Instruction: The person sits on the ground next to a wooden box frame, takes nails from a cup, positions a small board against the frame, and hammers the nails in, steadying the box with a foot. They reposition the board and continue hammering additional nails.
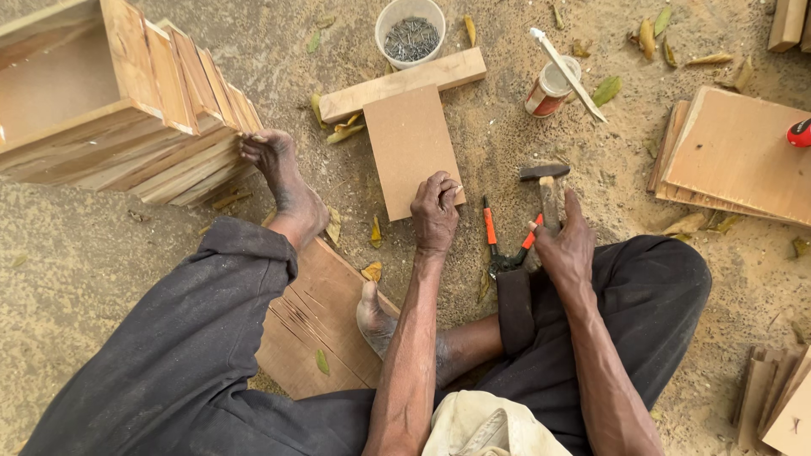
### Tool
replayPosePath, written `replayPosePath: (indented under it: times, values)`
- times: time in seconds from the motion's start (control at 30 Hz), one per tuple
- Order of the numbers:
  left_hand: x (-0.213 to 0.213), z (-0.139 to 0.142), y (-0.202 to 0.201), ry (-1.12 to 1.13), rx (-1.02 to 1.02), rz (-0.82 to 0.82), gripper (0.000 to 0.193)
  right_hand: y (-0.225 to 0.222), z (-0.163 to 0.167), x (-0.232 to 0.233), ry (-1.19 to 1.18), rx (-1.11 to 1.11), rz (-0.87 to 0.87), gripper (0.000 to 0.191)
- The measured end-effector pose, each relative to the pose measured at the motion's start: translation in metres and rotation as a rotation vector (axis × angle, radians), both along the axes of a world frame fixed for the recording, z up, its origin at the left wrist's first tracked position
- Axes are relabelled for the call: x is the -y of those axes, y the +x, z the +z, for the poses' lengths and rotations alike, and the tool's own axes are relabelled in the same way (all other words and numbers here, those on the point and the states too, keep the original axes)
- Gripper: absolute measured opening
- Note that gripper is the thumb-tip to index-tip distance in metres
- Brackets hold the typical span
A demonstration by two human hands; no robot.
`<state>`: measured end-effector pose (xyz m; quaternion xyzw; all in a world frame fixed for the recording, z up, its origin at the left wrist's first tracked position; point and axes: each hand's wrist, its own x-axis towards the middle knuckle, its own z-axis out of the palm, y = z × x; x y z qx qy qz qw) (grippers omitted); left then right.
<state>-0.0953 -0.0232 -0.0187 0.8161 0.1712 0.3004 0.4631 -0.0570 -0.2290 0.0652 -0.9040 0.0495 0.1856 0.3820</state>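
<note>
I sit on sandy ground. My left hand (pixel 436 211) rests with curled fingers on the near corner of a flat brown board (pixel 409 143), which lies against a pale wooden batten (pixel 402 83). My right hand (pixel 564 245) grips the wooden handle of a hammer (pixel 546 181), whose dark head points away from me. Orange-handled pincers (pixel 505 245) lie on the ground between my hands.
A white tub of nails (pixel 410 32) stands beyond the batten. A small tin with a stick (pixel 553 84) sits at its right. Stacked boards (pixel 739 152) lie at right, a wooden box and slats (pixel 127 101) at left. My left foot (pixel 283 181) touches the slats.
</note>
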Motion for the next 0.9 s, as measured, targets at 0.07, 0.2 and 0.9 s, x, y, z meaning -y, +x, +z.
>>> replayPosePath:
  times: [0.07, 0.2, 0.9]
  values:
    - [0.001, -0.003, 0.000, -0.013, -0.011, -0.002, 0.030, -0.009, -0.002, 0.005, -0.065, 0.123, 0.042, 0.077]
    - [0.000, -0.005, 0.001, 0.012, -0.039, 0.025, 0.030, -0.024, -0.005, 0.008, 0.096, 0.663, 0.230, 0.079]
    - [0.005, -0.006, -0.005, 0.182, -0.003, 0.017, 0.014, -0.046, 0.004, -0.024, -0.180, 0.554, 0.520, 0.062]
